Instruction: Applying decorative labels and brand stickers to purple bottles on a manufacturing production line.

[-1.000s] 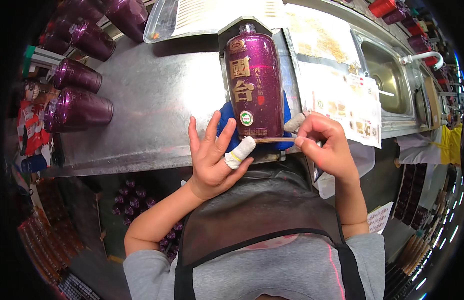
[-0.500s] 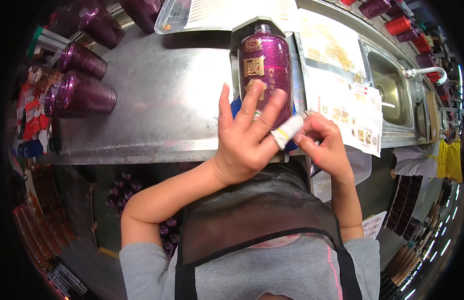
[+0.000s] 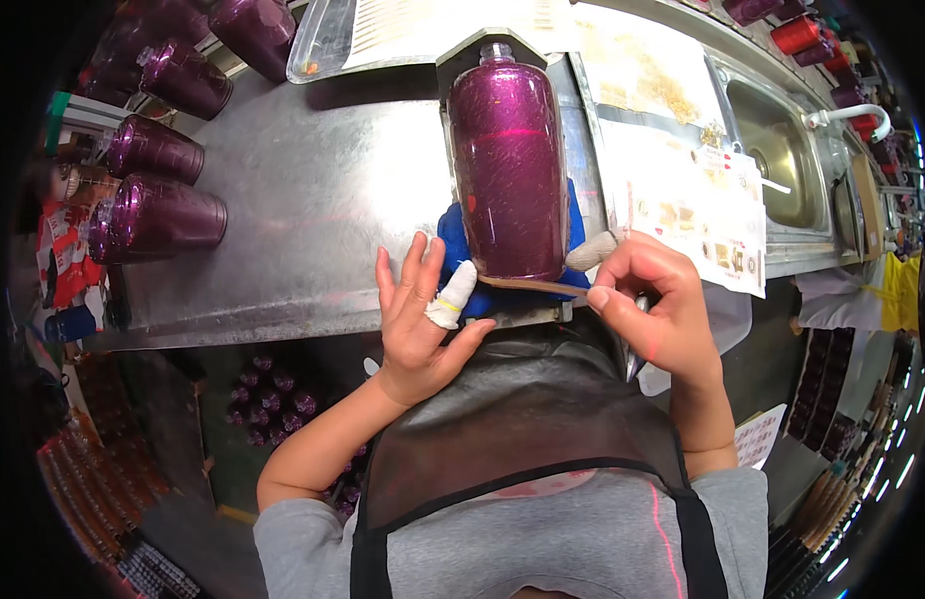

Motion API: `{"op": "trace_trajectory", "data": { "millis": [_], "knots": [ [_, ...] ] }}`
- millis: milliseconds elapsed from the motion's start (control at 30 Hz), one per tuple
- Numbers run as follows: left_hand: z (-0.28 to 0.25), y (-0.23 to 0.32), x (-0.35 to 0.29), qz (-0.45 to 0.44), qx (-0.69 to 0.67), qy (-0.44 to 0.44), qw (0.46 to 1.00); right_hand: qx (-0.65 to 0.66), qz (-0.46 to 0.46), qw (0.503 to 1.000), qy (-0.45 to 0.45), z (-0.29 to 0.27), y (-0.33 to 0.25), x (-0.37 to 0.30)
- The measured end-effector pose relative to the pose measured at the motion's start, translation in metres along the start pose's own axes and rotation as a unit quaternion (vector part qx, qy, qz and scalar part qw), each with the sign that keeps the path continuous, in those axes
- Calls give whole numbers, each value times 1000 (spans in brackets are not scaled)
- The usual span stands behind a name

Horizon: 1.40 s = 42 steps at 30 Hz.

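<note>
A glittery purple bottle [image 3: 508,170] lies in a metal holder, its neck pointing away and a plain face up. Blue padding [image 3: 453,232] shows beside its lower end. My left hand [image 3: 423,334] is open just left of the bottle's base, with a white covering on one finger. My right hand [image 3: 657,299] is closed in a pinch at the base's right, a beige cover on one fingertip. A slim silvery tool [image 3: 638,344] shows below its fingers. A thin brownish strip [image 3: 542,287] runs along the base to the right thumb; whether it is pinched is unclear.
Several purple bottles [image 3: 163,215] lie at the left of the metal worktop [image 3: 313,200]. A clear tray [image 3: 318,45] stands at the back. Printed sheets [image 3: 697,215] lie to the right, beside a sink [image 3: 782,160] with a white tap [image 3: 852,118]. More purple bottles [image 3: 273,399] are below.
The bottle's face with gold characters has given way to a plain purple one. My left hand has come off the bottle, leftward and nearer me. My right hand has moved slightly right and nearer.
</note>
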<state>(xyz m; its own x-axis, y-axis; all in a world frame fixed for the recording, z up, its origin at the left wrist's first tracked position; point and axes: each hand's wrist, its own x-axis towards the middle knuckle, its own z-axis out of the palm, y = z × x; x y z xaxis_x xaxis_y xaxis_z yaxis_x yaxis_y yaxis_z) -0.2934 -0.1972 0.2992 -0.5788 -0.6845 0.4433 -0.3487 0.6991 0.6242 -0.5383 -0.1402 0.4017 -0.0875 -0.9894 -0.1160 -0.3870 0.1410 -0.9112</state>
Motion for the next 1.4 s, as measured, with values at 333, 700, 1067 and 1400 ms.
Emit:
{"op": "trace_trajectory", "data": {
  "millis": [333, 700, 1067, 1400],
  "knots": [
    [0, 0, -2, 36, 10, -11, 999, 23, -13, 999, 19, 3, -14, -4],
    [-4, 5, 12, 68, 13, -15, 997, 79, 48, 995, 27, 2, 9, 2],
    [-12, 21, 43, 108, 72, -25, 991, 47, 65, 996, 24, 3, 19, 8],
    [11, 13, 59, 82, 35, 54, 995, -33, 32, 999, -7, 6, 19, 10]
  ]
}}
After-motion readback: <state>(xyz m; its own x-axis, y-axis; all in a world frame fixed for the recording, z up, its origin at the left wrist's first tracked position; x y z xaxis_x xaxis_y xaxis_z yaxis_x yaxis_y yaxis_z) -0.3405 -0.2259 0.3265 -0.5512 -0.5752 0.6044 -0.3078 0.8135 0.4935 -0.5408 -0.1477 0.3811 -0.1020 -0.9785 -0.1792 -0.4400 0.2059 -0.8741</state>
